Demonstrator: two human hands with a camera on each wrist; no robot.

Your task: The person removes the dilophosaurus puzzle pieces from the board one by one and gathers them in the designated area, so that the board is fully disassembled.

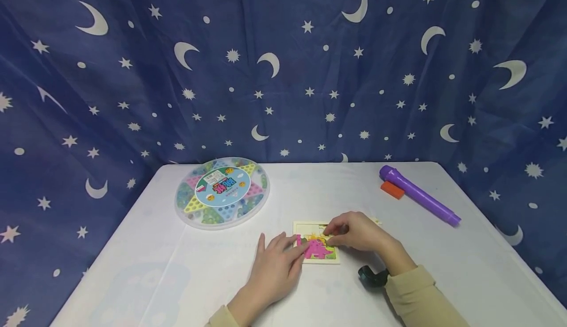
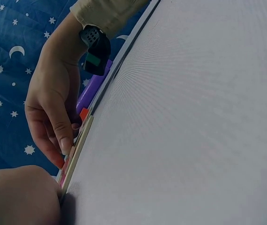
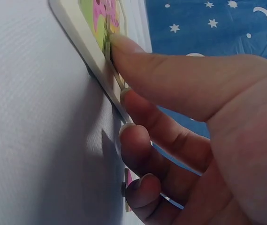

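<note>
A small jigsaw puzzle (image 1: 316, 261) in a pale wooden frame lies on the table, showing a pink dinosaur on green and yellow; its upper part has bare pale backing. My left hand (image 1: 275, 267) rests on its left side, fingers spread and fairly straight, fingertips over the pink picture. At the puzzle's right side, my right hand (image 1: 361, 232) pinches a thin puzzle piece (image 3: 116, 70) between thumb and index finger. That piece is seen edge-on in the right wrist view and mostly hidden in the head view. The other right fingers are curled near the frame.
Beyond the right hand lies a loose puzzle piece (image 1: 376, 221), partly hidden. A round Chinese checkers set (image 1: 221, 223) sits at the back left. A purple toy microphone (image 1: 421, 196) and an orange block (image 1: 392, 190) lie at the back right. A dark wrist device (image 1: 372, 277) is by the right sleeve.
</note>
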